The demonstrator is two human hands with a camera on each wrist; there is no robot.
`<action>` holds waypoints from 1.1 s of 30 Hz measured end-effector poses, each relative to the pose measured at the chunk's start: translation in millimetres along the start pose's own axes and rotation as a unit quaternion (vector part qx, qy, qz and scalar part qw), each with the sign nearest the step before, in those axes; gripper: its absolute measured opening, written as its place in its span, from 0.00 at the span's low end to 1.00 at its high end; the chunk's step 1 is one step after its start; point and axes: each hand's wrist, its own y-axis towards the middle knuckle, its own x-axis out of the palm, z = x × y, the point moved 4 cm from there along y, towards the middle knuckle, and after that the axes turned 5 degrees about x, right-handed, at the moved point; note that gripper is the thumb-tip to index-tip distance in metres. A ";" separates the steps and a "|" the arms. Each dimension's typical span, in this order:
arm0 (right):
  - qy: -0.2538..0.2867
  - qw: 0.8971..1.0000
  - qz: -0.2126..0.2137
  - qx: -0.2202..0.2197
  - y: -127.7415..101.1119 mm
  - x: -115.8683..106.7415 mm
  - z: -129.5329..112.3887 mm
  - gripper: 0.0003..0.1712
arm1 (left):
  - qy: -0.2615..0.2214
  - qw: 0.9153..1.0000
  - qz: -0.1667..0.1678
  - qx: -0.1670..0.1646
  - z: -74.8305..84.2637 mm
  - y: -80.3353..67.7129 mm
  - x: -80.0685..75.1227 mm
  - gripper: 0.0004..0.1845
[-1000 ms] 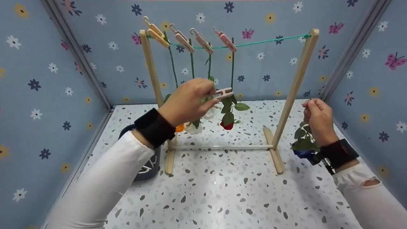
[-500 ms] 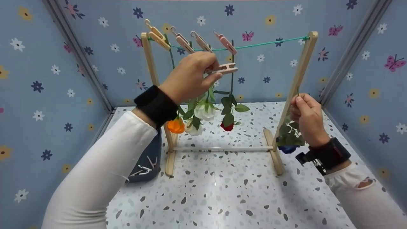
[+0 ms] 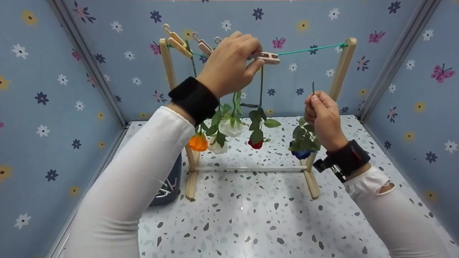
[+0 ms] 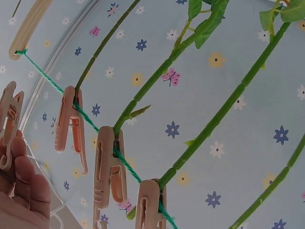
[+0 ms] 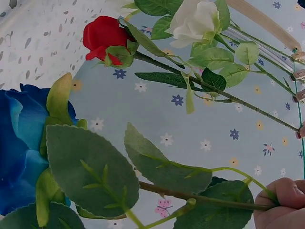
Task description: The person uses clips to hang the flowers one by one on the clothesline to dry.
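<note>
In the head view my left hand [image 3: 235,62] pinches a pale pink clothespin [image 3: 268,58], held level right by the green cord [image 3: 308,49]. The left wrist view shows that clothespin [image 4: 10,114] upright at the fingertips, right of the pegged stems. To the right, my right hand [image 3: 324,116] grips the stem [image 3: 313,87] of a blue rose [image 3: 302,154], its bloom hanging down and the stem's cut end poking up past the thumb. A red rose [image 3: 255,144], white roses [image 3: 230,127] and an orange flower [image 3: 198,142] hang upside down from the cord, left of the blue one.
The cord runs between the posts of a wooden rack [image 3: 345,68]. A yellow clothespin [image 3: 179,44] and several pink ones [image 4: 109,162] clip the stems to it. Behind my left forearm stands a dark bin [image 3: 174,182] holding more clothespins. Flowered walls [image 3: 412,118] enclose the speckled table [image 3: 244,222].
My left hand has risen with the clothespin, from below the cord up to its height and slightly right. My right hand has brought the blue rose left and upward, toward the rack.
</note>
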 end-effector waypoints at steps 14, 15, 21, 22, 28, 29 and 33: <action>-0.010 1.000 0.027 0.004 42.3 14.5 -5.5 0.13 | 0.090 0.996 -0.019 -0.012 4.2 37.0 7.7 0.16; -0.007 0.999 0.031 0.005 44.6 14.7 -5.3 0.13 | 0.096 0.995 -0.024 -0.014 4.6 39.2 8.9 0.17; -0.016 0.999 0.044 -0.001 58.7 17.8 -5.3 0.13 | 0.123 0.990 -0.057 -0.028 6.2 50.9 15.6 0.18; -0.019 0.999 0.045 -0.002 60.8 18.7 -5.2 0.13 | 0.125 0.990 -0.061 -0.030 6.3 52.3 16.5 0.18; -0.010 0.999 0.050 -0.001 73.4 25.0 -2.9 0.13 | 0.137 0.988 -0.067 -0.039 5.8 58.7 20.8 0.17; -0.008 0.999 0.052 0.000 75.4 25.7 -2.5 0.13 | 0.138 0.987 -0.067 -0.041 5.8 59.7 21.5 0.17; -0.014 0.998 0.060 0.003 82.2 27.2 -1.0 0.13 | 0.138 0.987 -0.071 -0.044 6.2 63.5 24.4 0.18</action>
